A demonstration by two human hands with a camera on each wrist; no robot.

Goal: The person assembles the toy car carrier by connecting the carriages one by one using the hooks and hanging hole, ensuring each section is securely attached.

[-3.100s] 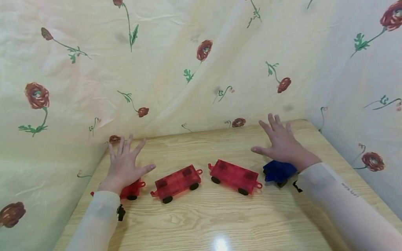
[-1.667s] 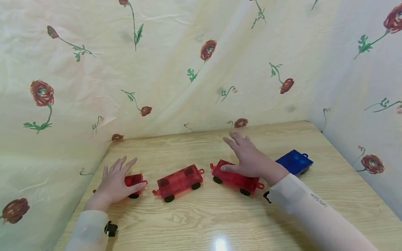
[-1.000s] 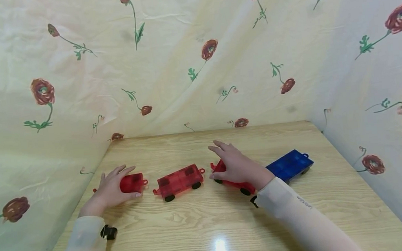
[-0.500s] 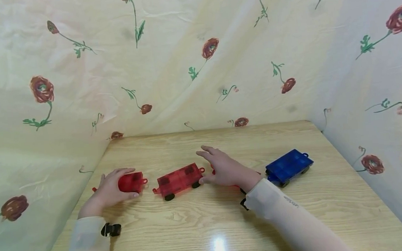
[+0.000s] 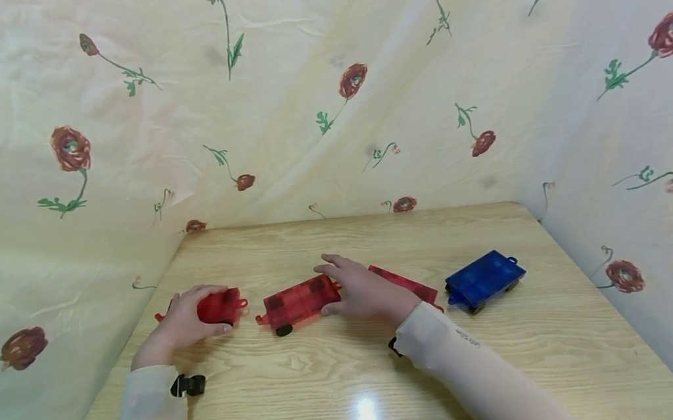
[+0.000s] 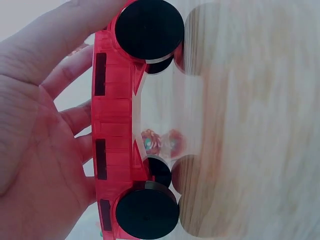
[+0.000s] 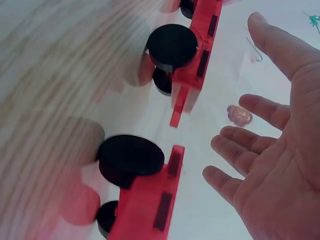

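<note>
Three red translucent toy train cars with black wheels stand in a row on the wooden table. My left hand [image 5: 182,321] holds the left red car [image 5: 219,306], thumb on its near side and fingers on its far side. In the left wrist view that car's side [image 6: 112,120] and wheels show, with its fingers partly hidden behind it. Over the right end of the middle red car [image 5: 296,305] is my right hand [image 5: 360,290], fingers spread, gripping nothing. Its wrist covers part of the right red car [image 5: 404,284]. The right wrist view shows a gap between these two cars' ends.
A blue toy train car [image 5: 484,277] stands farther right on the wooden table [image 5: 304,397]. Cream cloth with printed red flowers [image 5: 281,109] rises behind the table and along both sides.
My right hand has swept left from beyond the blue car, across the right red car, to the middle one. My left hand has lowered onto the left red car. The cars look unmoved.
</note>
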